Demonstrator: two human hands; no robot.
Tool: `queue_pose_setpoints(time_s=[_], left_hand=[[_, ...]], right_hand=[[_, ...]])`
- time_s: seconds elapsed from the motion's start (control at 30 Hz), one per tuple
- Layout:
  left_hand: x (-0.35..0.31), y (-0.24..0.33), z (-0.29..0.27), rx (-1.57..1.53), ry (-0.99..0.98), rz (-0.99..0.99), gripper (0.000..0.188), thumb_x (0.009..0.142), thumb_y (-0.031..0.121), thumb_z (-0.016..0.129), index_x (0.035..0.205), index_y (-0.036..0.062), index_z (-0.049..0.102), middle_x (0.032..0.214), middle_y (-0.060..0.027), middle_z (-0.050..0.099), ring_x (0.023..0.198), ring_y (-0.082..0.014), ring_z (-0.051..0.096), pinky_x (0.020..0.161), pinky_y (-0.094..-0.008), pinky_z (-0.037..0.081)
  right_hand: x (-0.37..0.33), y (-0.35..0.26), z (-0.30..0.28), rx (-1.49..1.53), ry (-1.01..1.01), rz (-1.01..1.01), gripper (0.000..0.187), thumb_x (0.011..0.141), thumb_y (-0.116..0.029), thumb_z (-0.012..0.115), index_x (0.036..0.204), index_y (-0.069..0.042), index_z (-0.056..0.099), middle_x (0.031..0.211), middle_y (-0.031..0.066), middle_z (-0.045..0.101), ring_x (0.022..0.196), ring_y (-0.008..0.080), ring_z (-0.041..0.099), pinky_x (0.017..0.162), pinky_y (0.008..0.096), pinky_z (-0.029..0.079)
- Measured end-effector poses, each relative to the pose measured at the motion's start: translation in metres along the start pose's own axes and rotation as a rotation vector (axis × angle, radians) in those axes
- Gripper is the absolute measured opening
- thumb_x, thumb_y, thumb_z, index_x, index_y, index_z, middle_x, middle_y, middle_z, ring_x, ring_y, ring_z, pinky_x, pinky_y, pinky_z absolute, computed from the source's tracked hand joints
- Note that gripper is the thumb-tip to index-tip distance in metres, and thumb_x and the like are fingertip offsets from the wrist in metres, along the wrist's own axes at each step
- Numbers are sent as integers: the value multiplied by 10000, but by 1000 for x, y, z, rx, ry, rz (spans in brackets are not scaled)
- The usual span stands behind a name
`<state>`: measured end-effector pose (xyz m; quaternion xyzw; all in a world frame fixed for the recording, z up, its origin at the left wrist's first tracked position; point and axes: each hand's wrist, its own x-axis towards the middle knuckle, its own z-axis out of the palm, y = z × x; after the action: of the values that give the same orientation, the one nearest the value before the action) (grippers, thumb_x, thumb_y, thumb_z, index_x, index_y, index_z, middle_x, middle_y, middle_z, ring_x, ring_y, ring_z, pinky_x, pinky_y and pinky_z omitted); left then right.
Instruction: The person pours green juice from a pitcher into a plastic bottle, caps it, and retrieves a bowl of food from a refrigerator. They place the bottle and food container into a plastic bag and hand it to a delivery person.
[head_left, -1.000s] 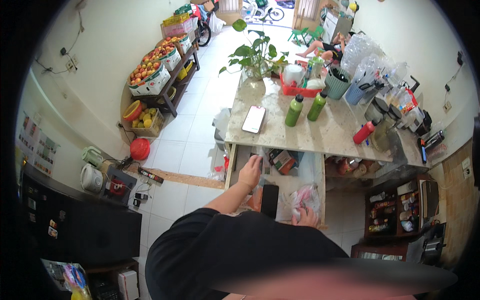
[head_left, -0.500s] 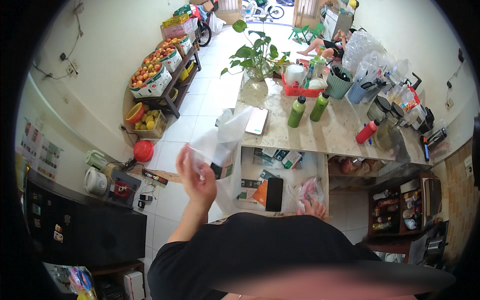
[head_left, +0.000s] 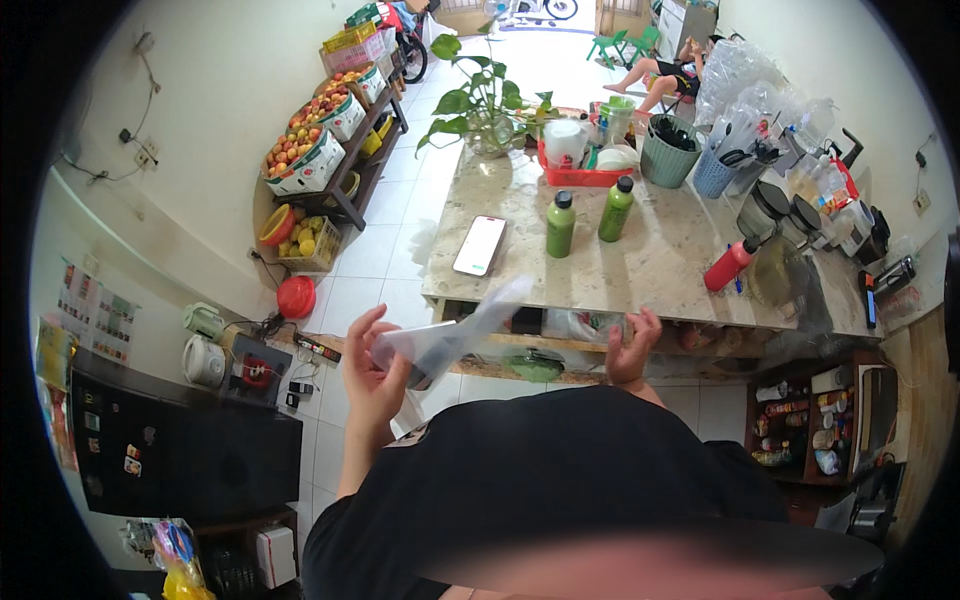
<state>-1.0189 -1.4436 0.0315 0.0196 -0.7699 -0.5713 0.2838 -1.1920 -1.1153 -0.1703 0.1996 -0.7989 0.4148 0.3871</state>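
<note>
My left hand (head_left: 372,365) is closed on a translucent plastic bag (head_left: 485,318), which trails to the right in front of the counter's near edge. A dark patch shows at the bag, and I cannot make out what it is. My right hand (head_left: 632,348) is held up just below the counter edge, fingers apart and curled, nothing in it. Above the bag, a white-screened phone (head_left: 480,246) lies on the stone counter (head_left: 520,215). Two green bottles, one nearer (head_left: 560,226) and one farther right (head_left: 616,210), stand upright beyond my hands.
A red bottle (head_left: 732,263) stands on the counter's right. Farther back are a leafy plant (head_left: 490,105), a red tray (head_left: 575,178) and a green basket (head_left: 668,155) of utensils. Fruit boxes (head_left: 305,165) line a rack at left. A person (head_left: 680,75) sits near the far doorway.
The open drawer under the counter has been pushed in. My right hand has left the bundle in it and risen. The bag in my left hand has swung down and right.
</note>
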Motion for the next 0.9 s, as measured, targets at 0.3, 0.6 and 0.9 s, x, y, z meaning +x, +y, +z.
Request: queue_pose_setpoints(time_s=[0.3, 0.6, 0.9], left_hand=[[9, 10, 119, 201, -94, -298, 212, 859, 51, 666, 1065, 11, 635, 873, -19, 629, 813, -93, 567, 731, -243, 450], [55, 42, 207, 356, -313, -179, 128, 810, 64, 706, 935, 43, 694, 849, -97, 686, 783, -209, 659, 687, -300, 499], [76, 33, 244, 448, -507, -121, 132, 798, 41, 652, 928, 61, 650, 888, -89, 659, 856, -246, 639, 740, -326, 494]], right_hand=[[192, 122, 10, 400, 262, 147, 407, 834, -41, 666, 1198, -3, 486, 1214, 149, 481, 946, 177, 506, 777, 300, 440], [312, 162, 118, 137, -246, 27, 156, 796, -168, 700, 944, -120, 699, 1093, 64, 626, 928, 260, 607, 826, 393, 469], [376, 135, 160, -279, -573, 127, 247, 801, -210, 645, 1038, -194, 715, 1200, 97, 569, 1143, 319, 496, 968, 443, 400]])
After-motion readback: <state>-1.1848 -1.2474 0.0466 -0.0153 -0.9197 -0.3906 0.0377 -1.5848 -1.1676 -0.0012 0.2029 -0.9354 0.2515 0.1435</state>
